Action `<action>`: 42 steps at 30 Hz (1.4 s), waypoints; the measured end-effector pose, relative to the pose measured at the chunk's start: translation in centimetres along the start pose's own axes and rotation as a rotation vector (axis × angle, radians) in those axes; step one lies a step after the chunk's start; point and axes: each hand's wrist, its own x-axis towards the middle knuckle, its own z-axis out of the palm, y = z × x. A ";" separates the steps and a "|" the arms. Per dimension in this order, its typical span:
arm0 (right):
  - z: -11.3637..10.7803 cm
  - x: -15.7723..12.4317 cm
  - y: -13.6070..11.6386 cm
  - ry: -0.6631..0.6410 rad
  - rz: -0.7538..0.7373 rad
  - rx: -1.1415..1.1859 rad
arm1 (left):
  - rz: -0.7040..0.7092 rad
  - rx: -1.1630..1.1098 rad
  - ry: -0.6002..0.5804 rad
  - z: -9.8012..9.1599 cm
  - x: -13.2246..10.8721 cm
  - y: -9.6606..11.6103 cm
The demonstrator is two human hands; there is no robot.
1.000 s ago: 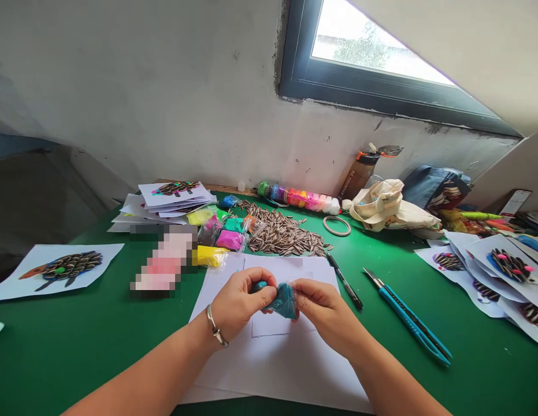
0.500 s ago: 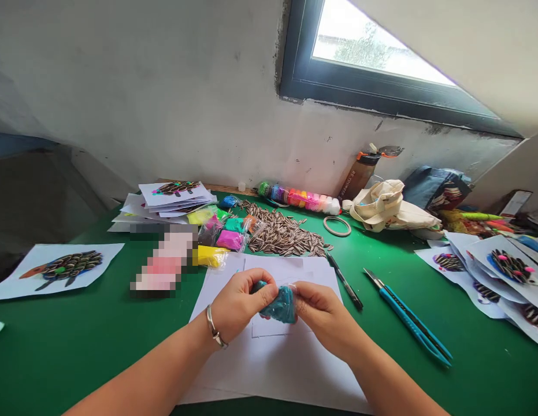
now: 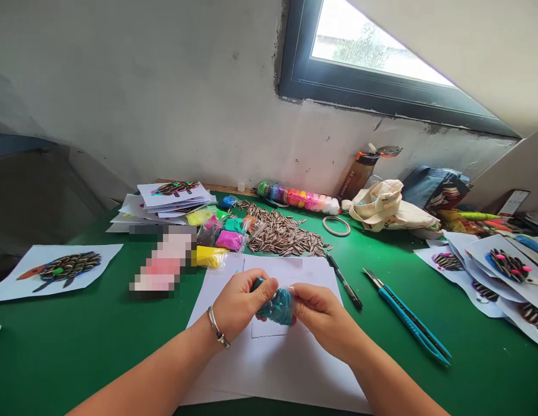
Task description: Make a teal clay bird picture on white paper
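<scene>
Both my hands hold a lump of teal clay in a clear plastic wrapper (image 3: 277, 306) just above a white sheet of paper (image 3: 273, 358) on the green table. My left hand (image 3: 240, 300), with a metal bangle on the wrist, pinches the left end of the lump with thumb and fingers closed. My right hand (image 3: 323, 315) grips the right side of the wrapper, fingers curled. A faint pencilled rectangle shows on the paper under the clay.
Behind the paper lie a heap of striped sunflower seeds (image 3: 281, 234), small bags of coloured clay (image 3: 216, 237) and a row of clay tubs (image 3: 299, 199). A black pen (image 3: 344, 283) and a blue craft knife (image 3: 410, 318) lie at right. Seed-picture sheets sit left (image 3: 56, 268) and right (image 3: 507, 268).
My hands stay in the same spot. The fingers have shifted slightly on the teal clay, squeezing it a little narrower.
</scene>
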 end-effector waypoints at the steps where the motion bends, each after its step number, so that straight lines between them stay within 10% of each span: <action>1: -0.1 0.0 0.0 0.016 0.000 -0.006 | 0.008 -0.018 -0.010 -0.1 0.0 0.0; 30: 0.3 0.5 0.9 -0.064 0.297 0.511 | 0.401 0.666 0.074 -0.2 -0.7 -0.4; 42: 0.3 0.8 1.3 -0.047 0.363 0.647 | 0.405 0.561 0.085 0.1 -0.6 -0.7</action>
